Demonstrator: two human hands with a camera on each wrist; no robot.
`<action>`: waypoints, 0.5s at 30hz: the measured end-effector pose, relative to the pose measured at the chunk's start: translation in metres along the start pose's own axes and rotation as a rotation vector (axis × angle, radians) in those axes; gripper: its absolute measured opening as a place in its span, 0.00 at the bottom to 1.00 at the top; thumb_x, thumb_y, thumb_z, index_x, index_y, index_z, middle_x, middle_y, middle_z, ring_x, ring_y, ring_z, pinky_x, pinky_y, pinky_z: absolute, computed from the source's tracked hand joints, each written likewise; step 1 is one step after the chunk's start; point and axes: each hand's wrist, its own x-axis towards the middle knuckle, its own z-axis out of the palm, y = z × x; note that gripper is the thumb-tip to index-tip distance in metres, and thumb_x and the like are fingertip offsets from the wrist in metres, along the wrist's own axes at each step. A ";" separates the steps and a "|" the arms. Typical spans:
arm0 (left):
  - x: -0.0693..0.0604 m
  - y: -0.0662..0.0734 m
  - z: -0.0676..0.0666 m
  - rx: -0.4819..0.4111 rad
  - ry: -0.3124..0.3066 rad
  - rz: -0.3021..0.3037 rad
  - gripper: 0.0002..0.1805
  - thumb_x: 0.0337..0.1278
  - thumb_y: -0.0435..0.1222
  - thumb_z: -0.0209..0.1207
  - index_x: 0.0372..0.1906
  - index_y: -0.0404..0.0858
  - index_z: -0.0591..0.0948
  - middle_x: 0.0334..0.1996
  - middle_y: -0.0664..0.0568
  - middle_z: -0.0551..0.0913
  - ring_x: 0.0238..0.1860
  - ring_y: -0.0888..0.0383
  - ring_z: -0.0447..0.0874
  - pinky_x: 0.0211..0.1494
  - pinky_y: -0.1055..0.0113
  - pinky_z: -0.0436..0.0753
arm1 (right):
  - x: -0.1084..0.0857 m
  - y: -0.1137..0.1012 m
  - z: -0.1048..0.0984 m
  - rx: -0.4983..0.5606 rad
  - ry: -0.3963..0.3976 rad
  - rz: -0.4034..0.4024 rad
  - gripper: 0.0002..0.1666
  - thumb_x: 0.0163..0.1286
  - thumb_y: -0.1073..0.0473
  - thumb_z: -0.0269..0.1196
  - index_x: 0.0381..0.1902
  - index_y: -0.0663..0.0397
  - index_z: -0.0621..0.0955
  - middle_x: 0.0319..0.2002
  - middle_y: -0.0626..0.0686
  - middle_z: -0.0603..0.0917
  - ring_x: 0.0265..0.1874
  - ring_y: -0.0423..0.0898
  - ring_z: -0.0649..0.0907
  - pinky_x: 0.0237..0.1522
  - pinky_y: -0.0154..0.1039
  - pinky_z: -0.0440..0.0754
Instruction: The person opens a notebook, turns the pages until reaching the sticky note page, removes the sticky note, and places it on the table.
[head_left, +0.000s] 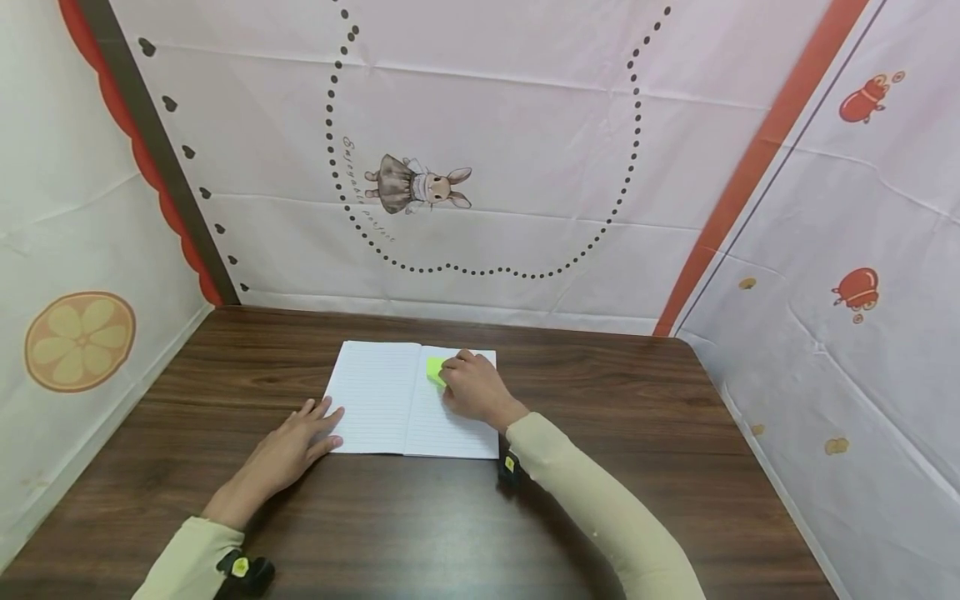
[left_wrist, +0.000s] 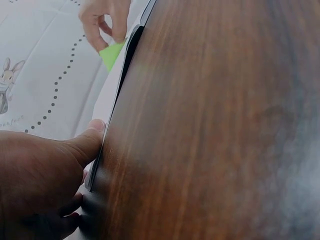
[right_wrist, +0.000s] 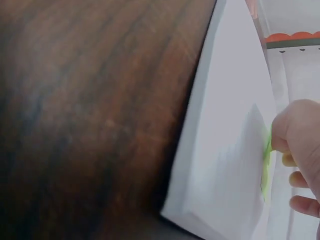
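Observation:
An open notebook with lined white pages lies on the wooden table. On its left page edge rests my left hand, fingers spread; the left wrist view shows the thumb on the paper's edge. Over the upper part of the right page, my right hand pinches a bright green sticky note between thumb and fingers. From the left wrist view, the note stands tilted up off the page. The right wrist view has the note edge-on beneath the thumb.
Dark wooden tabletop surrounds the notebook. White printed sheets stand as walls behind the table and along both sides. A black wrist camera sits on the left wrist, another under the right.

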 end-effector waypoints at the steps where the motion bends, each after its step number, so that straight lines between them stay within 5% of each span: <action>1: 0.000 0.000 0.000 0.000 0.000 0.002 0.30 0.72 0.45 0.60 0.71 0.33 0.73 0.74 0.30 0.64 0.75 0.27 0.56 0.73 0.31 0.59 | 0.000 -0.001 0.001 -0.002 0.005 0.004 0.09 0.64 0.57 0.66 0.41 0.47 0.90 0.47 0.46 0.90 0.46 0.48 0.85 0.42 0.42 0.85; 15: 0.000 0.000 0.000 -0.007 -0.008 -0.007 0.31 0.72 0.45 0.59 0.72 0.33 0.73 0.75 0.30 0.62 0.75 0.27 0.55 0.74 0.31 0.58 | 0.000 0.001 0.004 -0.016 -0.032 0.037 0.09 0.72 0.56 0.65 0.42 0.40 0.92 0.53 0.44 0.89 0.52 0.47 0.84 0.48 0.41 0.85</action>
